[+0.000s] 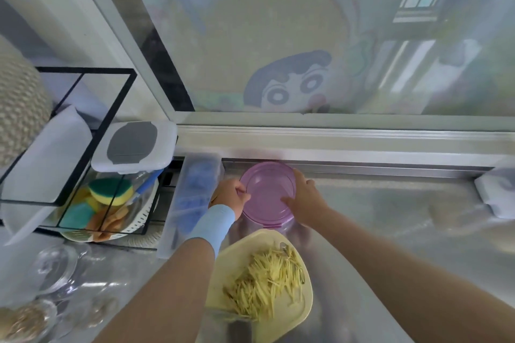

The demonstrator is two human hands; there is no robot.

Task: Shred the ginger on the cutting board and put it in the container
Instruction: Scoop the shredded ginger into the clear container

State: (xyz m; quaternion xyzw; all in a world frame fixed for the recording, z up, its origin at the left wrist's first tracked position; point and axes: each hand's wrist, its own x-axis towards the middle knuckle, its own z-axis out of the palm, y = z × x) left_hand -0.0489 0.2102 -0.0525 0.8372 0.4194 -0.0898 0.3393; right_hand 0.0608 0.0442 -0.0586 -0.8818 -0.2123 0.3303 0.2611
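Ginger (264, 284): a loose heap of thin pale-yellow shreds, lying on the board between the two forearms.
Board (303, 306): pale yellow, on the steel counter (390, 217); its near edge is cut off at the bottom of the view, and something clear and blurred covers its near left corner.
Container (289, 227): clear, just beyond the board's far end. Only a strip of its wall shows under the lid, so what is inside cannot be told.
Lid (267, 189): round, translucent purple, on top of the container; whether it is sealed or merely resting is hard to make out.
Left hand (230, 195): fingers curled over the lid's left rim, gripping it; a light blue sleeve (214, 224) covers the wrist.
Right hand (305, 198): clasps the lid's right rim, thumb on top, fingertips partly hidden past the far edge.
Hands together: apart, one on each side of the lid.
Rack (83, 131): black wire, at the left, with sponges (110, 191) beneath it.
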